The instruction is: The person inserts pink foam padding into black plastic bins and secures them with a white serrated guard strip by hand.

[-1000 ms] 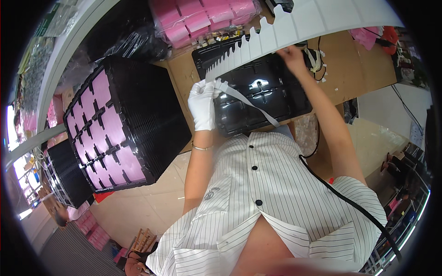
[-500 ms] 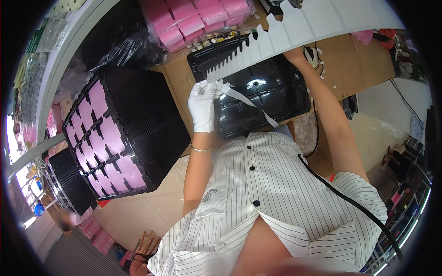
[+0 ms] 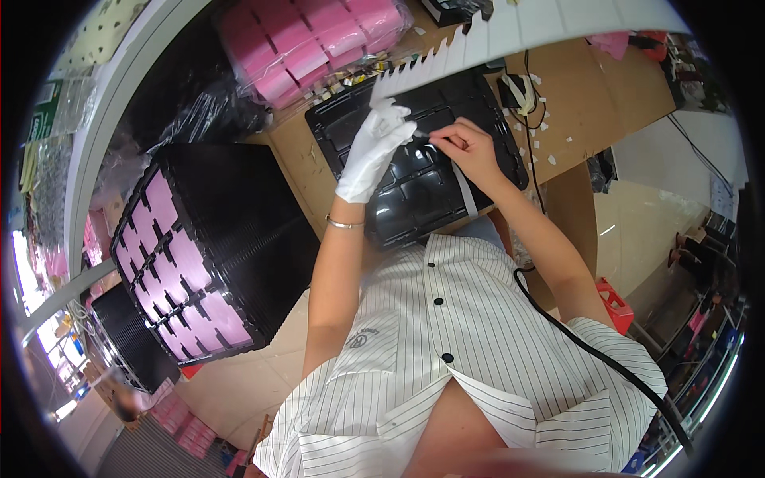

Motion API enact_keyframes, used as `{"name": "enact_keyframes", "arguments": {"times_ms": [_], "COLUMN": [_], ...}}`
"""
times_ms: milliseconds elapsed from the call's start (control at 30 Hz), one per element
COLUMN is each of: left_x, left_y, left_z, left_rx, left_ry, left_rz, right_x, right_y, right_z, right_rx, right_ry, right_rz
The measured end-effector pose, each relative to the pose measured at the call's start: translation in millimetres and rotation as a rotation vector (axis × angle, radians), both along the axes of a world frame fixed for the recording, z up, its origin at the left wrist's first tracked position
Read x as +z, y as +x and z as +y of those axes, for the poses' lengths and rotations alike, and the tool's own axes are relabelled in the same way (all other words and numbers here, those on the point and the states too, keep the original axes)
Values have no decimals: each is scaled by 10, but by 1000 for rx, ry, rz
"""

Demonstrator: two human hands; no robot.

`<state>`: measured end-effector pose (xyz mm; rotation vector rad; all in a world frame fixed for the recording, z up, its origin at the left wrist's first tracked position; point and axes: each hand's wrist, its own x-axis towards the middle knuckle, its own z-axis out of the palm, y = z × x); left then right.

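My left hand [image 3: 376, 147], in a white glove, has its fingers closed over the black moulded plastic tray [image 3: 398, 203]. The tip of a long white strip with comb-like flaps [image 3: 510, 41] reaches the top of the glove. My bare right hand [image 3: 472, 151] pinches one end of a small pale piece [image 3: 422, 135], and the left fingertips meet its other end. A narrow whitish band [image 3: 466, 195] hangs from below my right hand across the tray toward its near edge. Whether the piece and the band are joined is hidden by the fingers.
Left of the tray stands a tall stack of black trays with pink contents [image 3: 179, 271]. Pink packs in clear plastic [image 3: 311, 48] lie behind. Pale scraps and a dark cable lie on the brown board [image 3: 598, 103] to the right. A red stool [image 3: 613, 307] stands at the right.
My right hand has come from the tray's far right edge to beside the gloved hand, pinching the pale piece. My left hand has moved up and right. The narrow band now hangs farther right.
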<state>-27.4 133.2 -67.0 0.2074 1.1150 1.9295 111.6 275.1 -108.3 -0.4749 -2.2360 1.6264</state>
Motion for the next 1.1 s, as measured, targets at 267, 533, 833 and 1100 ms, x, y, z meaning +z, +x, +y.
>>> {"name": "enact_keyframes", "arguments": {"times_ms": [267, 533, 833, 1100], "left_x": [-286, -560, -719, -869], "left_y": [-97, -283, -305, -289], "left_z": [884, 1433, 1451, 1504], "left_rx": [8, -82, -185, -146], "left_ry": [-540, -808, -930, -512], "left_rz": [850, 1176, 1138, 970], "right_x": [-114, -479, -563, -660], "right_y": [-24, -324, -345, -124], "right_z": [733, 1230, 1217, 1266], "right_rx": [-29, 148, 210, -77], "right_ry": [1090, 1257, 1114, 681], "right_rz": [291, 28, -170, -50]}}
